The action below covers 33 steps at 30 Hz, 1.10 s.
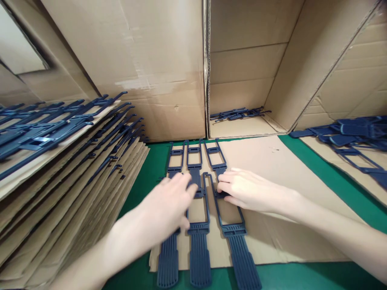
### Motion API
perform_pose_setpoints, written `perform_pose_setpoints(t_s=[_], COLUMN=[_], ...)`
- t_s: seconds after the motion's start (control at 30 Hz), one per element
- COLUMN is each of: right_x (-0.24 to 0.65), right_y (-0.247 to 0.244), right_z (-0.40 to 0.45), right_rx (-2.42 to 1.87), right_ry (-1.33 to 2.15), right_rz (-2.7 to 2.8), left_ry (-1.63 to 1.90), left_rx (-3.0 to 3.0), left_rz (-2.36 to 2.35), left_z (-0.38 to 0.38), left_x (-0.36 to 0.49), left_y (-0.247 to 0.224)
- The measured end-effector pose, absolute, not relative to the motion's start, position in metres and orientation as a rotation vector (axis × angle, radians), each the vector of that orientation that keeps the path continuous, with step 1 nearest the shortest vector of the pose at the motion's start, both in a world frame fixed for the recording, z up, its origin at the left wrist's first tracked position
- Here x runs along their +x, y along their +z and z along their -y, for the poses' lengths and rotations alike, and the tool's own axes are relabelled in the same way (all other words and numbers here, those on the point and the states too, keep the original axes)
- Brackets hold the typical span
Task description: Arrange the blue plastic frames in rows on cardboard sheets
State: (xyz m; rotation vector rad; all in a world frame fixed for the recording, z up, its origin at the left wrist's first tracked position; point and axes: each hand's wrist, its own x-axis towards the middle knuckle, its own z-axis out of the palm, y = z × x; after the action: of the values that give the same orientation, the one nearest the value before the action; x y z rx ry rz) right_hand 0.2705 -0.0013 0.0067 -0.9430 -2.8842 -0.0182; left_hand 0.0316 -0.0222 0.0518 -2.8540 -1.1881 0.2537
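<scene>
Dark blue plastic frames with ribbed paddle ends lie in two rows on a cardboard sheet (pixel 272 169). My right hand (pixel 250 189) has its fingers curled onto the upper crossbar of the near right frame (pixel 234 230), which lies slightly tilted. Above the near left frame (pixel 168 257) and near middle frame (pixel 199 257) is my left hand (pixel 172 199), its fingers bent and apart; it hides part of both. Whether its fingertips touch the middle frame, I cannot tell. Three more frames, including the far middle one (pixel 194 155), lie beyond the hands.
At left rises a tall stack of cardboard sheets (pixel 99 205) with blue frames (pixel 45 129) between and on top. More frames (pixel 356 133) are heaped at right. A cardboard box (pixel 248 64) opens ahead, with several blue pieces (pixel 238 114) inside. The table (pixel 287 278) is green.
</scene>
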Motion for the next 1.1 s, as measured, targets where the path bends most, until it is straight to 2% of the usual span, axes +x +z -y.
perform_pose_setpoints(t_s=[0.13, 0.37, 1.1], right_x=[0.268, 0.268, 0.270], right_y=[0.007, 0.010, 0.011], right_z=[0.001, 0.000, 0.001], right_rx=[-0.970, -0.968, -0.944], right_ry=[-0.006, -0.016, -0.015], right_rz=[2.881, 2.878, 2.882], left_ry=[0.401, 0.323, 0.259], left_rx=[-2.701, -2.604, -2.563], left_rz=[1.447, 1.652, 1.578], left_z=[-0.022, -0.047, -0.050], left_x=[0.024, 0.028, 0.032], left_y=[0.049, 0.031, 0.025])
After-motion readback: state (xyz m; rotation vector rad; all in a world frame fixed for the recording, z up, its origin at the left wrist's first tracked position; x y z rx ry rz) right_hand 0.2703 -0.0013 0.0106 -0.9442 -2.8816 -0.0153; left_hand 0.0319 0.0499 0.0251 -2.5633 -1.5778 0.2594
